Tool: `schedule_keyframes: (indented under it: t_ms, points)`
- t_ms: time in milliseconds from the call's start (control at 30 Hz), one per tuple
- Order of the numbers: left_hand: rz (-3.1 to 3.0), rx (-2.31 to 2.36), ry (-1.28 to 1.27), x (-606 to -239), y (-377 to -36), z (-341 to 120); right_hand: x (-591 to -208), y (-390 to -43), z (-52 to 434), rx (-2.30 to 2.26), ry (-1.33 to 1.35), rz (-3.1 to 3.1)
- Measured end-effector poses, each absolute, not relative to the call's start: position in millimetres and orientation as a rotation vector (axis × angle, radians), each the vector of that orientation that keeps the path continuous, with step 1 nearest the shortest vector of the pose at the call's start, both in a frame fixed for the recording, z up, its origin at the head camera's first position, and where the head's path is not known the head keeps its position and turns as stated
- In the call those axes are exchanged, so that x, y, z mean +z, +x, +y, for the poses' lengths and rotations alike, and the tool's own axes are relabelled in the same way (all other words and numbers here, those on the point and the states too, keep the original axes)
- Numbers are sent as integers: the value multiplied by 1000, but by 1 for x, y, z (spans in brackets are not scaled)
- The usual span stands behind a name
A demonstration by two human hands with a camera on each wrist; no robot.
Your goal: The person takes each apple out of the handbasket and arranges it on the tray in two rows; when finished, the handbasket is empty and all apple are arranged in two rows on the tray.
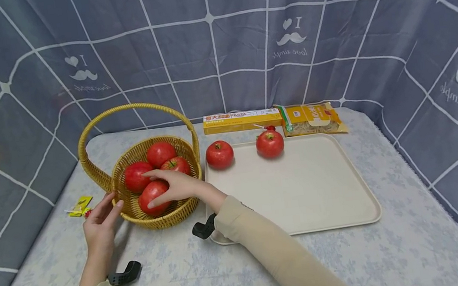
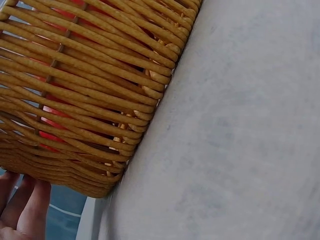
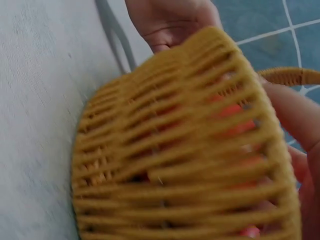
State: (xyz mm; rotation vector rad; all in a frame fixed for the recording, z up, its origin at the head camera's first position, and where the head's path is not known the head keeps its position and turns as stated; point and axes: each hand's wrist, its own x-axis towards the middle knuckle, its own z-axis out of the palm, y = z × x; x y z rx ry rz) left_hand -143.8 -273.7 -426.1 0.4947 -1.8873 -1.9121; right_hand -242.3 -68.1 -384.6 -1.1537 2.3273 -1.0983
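A yellow wicker basket with a tall arched handle stands on the left of the table, holding several red apples. My left hand holds the basket at its left rim, with the thumb and fingers against the wicker. In the left wrist view, its fingers meet the basket's edge. Inside the basket, my right hand grips the front apple between thumb and fingers. The right wrist view shows mostly the wicker wall, which hides much of that grip.
Right of the basket lies a cream tray with two apples at its back edge. Behind it are a yellow pasta box, a pasta bag and a red lollipop. Yellow-wrapped candy lies left of the basket.
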Motion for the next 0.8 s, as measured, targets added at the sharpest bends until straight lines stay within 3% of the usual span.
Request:
schedule_keyframes:
  t_ms: [467, 800]
  points:
    - [-1869, -1920, 481, -425, -145, -272, -391, -231, -77, -1021, -1039, 2584]
    - [-1879, -1908, 494, -426, -145, -274, -383, -216, -43, -1689, -1021, 2494]
